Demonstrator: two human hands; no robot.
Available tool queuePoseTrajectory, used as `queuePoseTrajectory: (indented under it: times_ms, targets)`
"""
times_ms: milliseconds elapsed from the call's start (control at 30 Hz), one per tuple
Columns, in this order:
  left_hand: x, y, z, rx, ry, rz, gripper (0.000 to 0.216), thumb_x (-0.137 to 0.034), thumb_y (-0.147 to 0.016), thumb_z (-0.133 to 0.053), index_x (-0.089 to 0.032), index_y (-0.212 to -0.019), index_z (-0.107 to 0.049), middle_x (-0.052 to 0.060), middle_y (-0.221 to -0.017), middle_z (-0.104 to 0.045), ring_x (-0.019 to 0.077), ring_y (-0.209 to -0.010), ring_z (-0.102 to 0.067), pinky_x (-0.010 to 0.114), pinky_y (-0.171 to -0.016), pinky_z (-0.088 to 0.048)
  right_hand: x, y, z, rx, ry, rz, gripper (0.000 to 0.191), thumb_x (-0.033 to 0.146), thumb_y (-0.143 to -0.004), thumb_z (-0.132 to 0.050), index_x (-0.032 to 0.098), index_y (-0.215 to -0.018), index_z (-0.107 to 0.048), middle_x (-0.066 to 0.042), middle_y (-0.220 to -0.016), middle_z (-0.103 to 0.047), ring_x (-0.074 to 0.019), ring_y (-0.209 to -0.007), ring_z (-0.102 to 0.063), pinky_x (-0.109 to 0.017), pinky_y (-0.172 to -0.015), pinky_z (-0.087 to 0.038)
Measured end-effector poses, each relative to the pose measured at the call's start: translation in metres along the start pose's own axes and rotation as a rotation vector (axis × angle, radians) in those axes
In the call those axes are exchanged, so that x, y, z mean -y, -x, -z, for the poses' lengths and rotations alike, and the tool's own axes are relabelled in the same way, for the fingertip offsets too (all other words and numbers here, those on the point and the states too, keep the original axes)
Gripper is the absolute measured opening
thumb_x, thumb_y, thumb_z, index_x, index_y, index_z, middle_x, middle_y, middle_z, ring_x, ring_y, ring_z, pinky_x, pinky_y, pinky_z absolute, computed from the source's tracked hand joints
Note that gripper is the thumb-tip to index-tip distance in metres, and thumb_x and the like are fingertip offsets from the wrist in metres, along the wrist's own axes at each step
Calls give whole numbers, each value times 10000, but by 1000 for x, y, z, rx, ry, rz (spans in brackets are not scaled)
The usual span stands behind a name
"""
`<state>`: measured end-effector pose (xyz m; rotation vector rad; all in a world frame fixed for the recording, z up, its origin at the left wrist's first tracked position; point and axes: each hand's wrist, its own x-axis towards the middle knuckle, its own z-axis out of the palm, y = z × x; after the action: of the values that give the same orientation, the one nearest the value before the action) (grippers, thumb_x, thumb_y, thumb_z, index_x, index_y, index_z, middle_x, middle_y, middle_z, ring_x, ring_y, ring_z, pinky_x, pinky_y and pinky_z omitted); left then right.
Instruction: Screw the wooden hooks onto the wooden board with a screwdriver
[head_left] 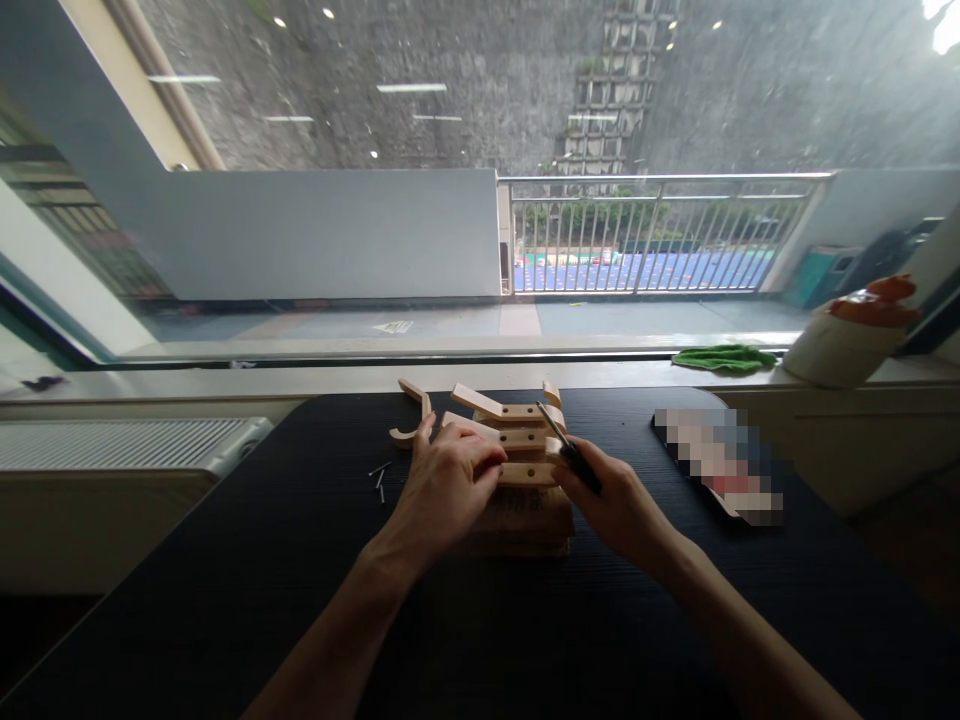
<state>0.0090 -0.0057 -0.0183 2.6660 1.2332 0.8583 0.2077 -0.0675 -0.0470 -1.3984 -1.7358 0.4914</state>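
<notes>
My right hand [619, 495] is wrapped round a screwdriver [576, 462] with a black handle. Its thin shaft points up and to the left, over several pale wooden coat hooks [523, 438] lying side by side, each with drilled holes. My left hand [454, 465] is closed in a pinch at the left hole of the nearest wooden hook [536, 475]; what its fingertips hold is hidden. Under the hooks is a brown block or bundle [525, 530] with faint dark marks. Another wooden hook [424, 405] lies apart beyond my left hand.
Several loose screws [380, 482] lie left of my left hand on the black table [225, 580]. A partly blurred flat object [712, 465] lies at the right. On the windowsill are a green cloth [725, 358] and a white container with an orange top [851, 335]. A radiator [127, 450] stands at the left.
</notes>
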Motion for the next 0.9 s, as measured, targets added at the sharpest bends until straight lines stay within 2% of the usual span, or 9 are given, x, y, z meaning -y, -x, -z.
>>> queuePoseTrajectory:
  times_ms: [300,400,500,533,667,800,900]
  targets:
    - [-5,1,-1,54,-27,-33,152,-190,-788,-506,-253,-818,-642,-21,-834,-654,153,-921,-548,497,-1088,-63,-1,0,-1,25,14,-23,280,344,-869,-455,228,-1119,-508,-1,-898,-633,-136,-785,-572,-229,-692,-410]
    - [-5,2,-2,57,-20,-20,138,-182,-774,-511,-244,-800,-632,-19,-844,-650,162,-940,-539,497,-1084,-76,13,-1,14,40,116,-58,365,364,-868,-450,261,-1218,-435,1,-896,-634,-135,-740,-573,-235,-659,-403]
    - [-4,2,-2,51,3,-14,138,-181,-771,-503,-237,-779,-629,-13,-837,-642,167,-934,-535,503,-1078,-74,37,-6,40,60,265,-39,328,354,-913,-335,262,-1209,-442,24,-744,-608,-103,-553,-499,-219,-552,-356]
    - [-4,3,-1,50,11,-14,137,-184,-774,-501,-235,-776,-628,-13,-836,-640,168,-934,-533,501,-1077,-74,46,-9,49,82,323,-2,310,353,-909,-345,265,-1175,-477,29,-724,-605,-99,-540,-488,-214,-535,-338]
    - [-3,2,1,39,26,-2,125,-177,-763,-510,-228,-757,-625,-10,-848,-630,178,-956,-510,487,-1062,-125,78,-28,70,195,579,171,244,297,-837,-472,305,-1043,-602,28,-891,-630,-111,-693,-538,-215,-592,-321]
    - [0,4,2,28,19,9,123,-167,-757,-511,-223,-747,-620,1,-851,-628,201,-983,-487,500,-1041,-148,98,-49,65,421,737,274,236,279,-821,-471,290,-968,-656,8,-830,-616,-105,-638,-515,-224,-550,-279]
    - [2,5,1,19,16,3,106,-179,-760,-522,-221,-739,-616,-2,-847,-627,206,-986,-483,511,-1040,-132,107,-60,56,525,796,316,233,256,-811,-462,258,-908,-674,-10,-807,-614,-116,-657,-525,-231,-560,-282]
